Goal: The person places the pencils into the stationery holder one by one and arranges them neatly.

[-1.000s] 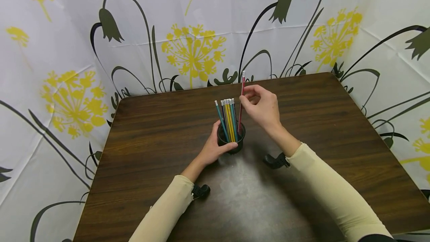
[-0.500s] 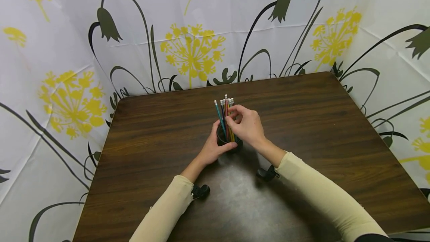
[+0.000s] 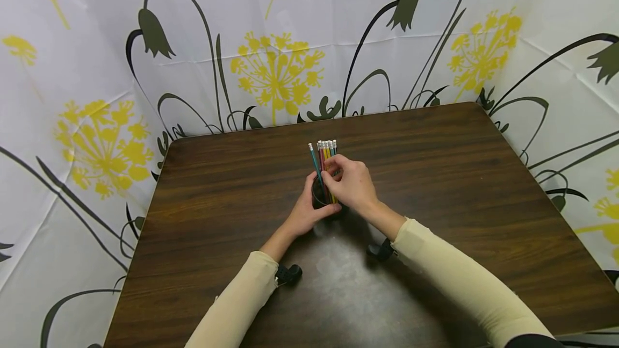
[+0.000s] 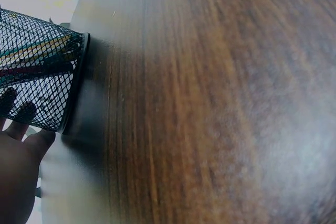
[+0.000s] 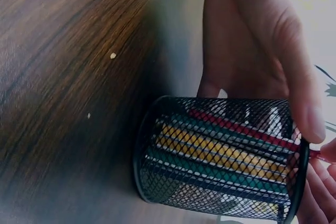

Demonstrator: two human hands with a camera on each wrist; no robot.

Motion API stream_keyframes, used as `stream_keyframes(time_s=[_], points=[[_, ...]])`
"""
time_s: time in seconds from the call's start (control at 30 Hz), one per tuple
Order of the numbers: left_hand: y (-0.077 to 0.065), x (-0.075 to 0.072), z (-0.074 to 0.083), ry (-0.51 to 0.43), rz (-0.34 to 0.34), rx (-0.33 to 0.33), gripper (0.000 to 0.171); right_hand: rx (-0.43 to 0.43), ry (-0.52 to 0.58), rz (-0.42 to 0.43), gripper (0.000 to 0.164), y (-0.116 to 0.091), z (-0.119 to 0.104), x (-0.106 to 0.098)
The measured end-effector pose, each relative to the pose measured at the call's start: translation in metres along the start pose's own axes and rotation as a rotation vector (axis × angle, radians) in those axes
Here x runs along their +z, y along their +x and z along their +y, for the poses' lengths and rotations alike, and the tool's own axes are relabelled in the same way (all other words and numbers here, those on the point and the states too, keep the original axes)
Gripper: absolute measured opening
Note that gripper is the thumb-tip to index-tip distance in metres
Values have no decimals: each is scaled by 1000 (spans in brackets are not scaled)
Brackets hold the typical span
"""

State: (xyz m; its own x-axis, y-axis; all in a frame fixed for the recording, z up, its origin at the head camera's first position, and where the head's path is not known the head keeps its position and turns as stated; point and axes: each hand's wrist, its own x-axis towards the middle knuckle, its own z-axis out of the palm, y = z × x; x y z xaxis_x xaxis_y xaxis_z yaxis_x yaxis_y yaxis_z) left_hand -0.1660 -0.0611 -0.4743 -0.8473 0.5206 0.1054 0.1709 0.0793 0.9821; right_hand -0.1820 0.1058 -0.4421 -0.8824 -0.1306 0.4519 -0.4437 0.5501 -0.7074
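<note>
A black wire-mesh pencil cup [image 5: 215, 195] stands on the table, holding several pencils with their eraser ends up. My left hand [image 3: 306, 214] is wrapped around the cup's left side, thumb over the near rim. In the right wrist view that thumb lies along the mesh up to the rim. My right hand [image 3: 355, 182] is over the cup's right side and pinches a red pencil [image 5: 247, 129] just above the rim. The red pencil's lower part is inside the cup among yellow and green ones. A teal pencil [image 3: 314, 158] leans to the left. My right fingers hide part of the bunch.
The dark wood-grain table [image 3: 217, 192] extends around the cup on all sides. Behind it hangs a white cloth [image 3: 300, 9] printed with yellow and grey-green flowers. A small black camera [image 3: 289, 274] is strapped at the left wrist, and another camera [image 3: 380, 251] at the right.
My right hand has moved left and down, carrying the red pencil from the cup's right side into the bunch and lower. The left hand keeps its hold on the cup.
</note>
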Motion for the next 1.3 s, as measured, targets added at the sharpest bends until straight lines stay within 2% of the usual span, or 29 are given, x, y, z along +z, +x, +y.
stream_keyframes(time_s=[0.17,0.4,0.7,0.87,1.3], points=[[0,0,1,2,-4,6,84,-8,-12,11,15,0,1,3],[-1,-1,5,54,-7,-43,87,-6,-41,15,14,-2,-1,8],[-1,-1,7,71,0,-25,87,80,-93,15,10,0,-3,11],[-1,-1,6,99,3,-53,87,88,-99,9,9,0,-3,10],[-1,-1,5,72,2,-53,87,76,-87,9,11,2,0,8]])
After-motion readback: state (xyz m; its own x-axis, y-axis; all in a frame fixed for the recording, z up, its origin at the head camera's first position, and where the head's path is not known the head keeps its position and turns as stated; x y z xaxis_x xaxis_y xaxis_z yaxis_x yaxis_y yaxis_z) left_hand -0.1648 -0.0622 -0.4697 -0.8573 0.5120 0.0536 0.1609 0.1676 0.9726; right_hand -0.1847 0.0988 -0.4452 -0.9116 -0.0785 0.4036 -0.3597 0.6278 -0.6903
